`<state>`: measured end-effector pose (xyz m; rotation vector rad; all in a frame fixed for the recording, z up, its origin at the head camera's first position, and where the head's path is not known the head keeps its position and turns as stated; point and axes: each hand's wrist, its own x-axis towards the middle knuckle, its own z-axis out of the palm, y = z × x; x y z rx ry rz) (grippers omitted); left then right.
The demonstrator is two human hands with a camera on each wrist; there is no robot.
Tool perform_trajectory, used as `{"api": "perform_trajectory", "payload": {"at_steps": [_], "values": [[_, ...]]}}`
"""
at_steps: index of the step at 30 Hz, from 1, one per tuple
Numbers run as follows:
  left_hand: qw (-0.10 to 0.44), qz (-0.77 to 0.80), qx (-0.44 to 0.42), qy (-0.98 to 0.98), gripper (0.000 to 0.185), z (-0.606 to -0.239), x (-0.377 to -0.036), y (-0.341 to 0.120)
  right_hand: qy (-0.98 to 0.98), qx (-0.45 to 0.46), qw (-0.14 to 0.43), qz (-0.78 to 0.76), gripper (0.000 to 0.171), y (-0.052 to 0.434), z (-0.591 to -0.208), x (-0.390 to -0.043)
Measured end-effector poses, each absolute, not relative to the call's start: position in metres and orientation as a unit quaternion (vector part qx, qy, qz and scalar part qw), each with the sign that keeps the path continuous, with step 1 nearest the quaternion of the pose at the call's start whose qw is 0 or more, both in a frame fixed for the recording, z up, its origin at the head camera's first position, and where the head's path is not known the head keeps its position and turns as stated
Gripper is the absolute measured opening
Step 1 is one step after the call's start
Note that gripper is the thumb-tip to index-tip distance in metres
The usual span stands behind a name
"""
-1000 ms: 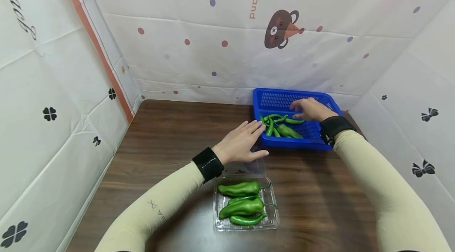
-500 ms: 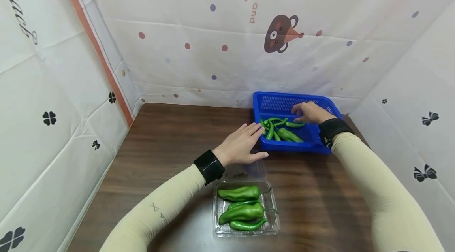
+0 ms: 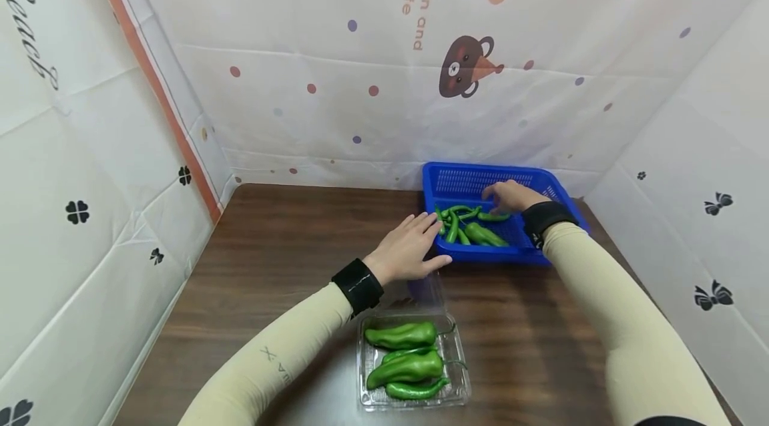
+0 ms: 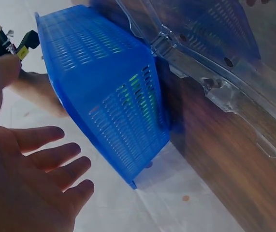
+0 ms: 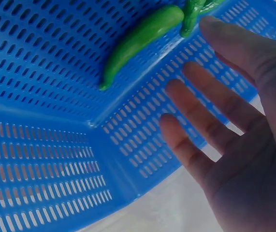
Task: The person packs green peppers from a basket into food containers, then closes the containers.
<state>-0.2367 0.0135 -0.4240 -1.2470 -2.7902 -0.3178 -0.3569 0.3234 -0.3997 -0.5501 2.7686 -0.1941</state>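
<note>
My left hand (image 3: 408,251), fingers straight and thumb spread, hovers above the clear lid (image 3: 428,296) of a plastic clamshell box (image 3: 454,394), beside the blue basket's near left corner. In the left wrist view its palm holds nothing. My right hand (image 3: 515,197) reaches into the blue basket (image 3: 486,254), fingers loosely bent. The right wrist view shows nothing in its grasp; a slim green chili pepper (image 5: 142,41) lies just beyond. Several thin chilies (image 3: 453,229) and a larger green pepper (image 3: 484,235) lie at the basket's left. The box holds two large peppers (image 3: 404,370) and smaller chilies (image 3: 416,390).
A dark wooden table (image 3: 288,239) carries the box and basket. White printed sheeting (image 3: 324,105) rises behind the table and along both sides. The basket stands at the back right, near the rear sheet.
The head view has tilted up slightly, so everything sits lower in the picture. Both hands keep nearly the same places and poses; the peppers stay where they were.
</note>
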Motion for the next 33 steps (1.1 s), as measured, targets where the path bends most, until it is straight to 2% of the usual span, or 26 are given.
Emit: {"api": "perform_trajectory", "payload": {"at_steps": [18, 26, 33], "values": [[0.02, -0.147, -0.351, -0.924, 0.071, -0.433, -0.244, 0.027, 0.965, -0.141, 0.212, -0.061, 0.044, 0.333, -0.413, -0.364], [0.014, -0.156, -0.318, -0.935, 0.077, -0.432, -0.248, 0.033, 0.966, -0.126, 0.218, -0.052, 0.031, 0.321, -0.422, -0.368], [0.03, -0.135, -0.317, -0.938, 0.079, -0.43, -0.251, 0.033, 0.966, -0.132, 0.217, -0.049, 0.032, 0.318, -0.419, -0.365]]}}
